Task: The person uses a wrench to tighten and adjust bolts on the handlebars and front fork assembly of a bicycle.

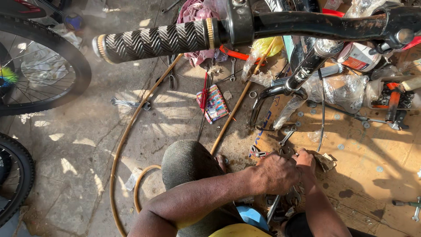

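My hands meet low at 5 o'clock of the view, over the cardboard point(372, 175) spread on the floor. The left hand point(274, 173) is curled shut over something I cannot make out; the right hand point(305, 159) pinches a small metal part, mostly hidden. A wrench point(287, 136) lies just beyond them at 12 o'clock of the hands, washers scattered around it. The work looks mid-way: the fork point(280, 94) stands bare, with no wheel in it, and loose tools and bags still lie around. Farther out, a grip point(151, 41) crosses the top of the view at 11 o'clock, a wheel point(66, 83) at 9 o'clock, a hose point(127, 136) curving across the concrete.
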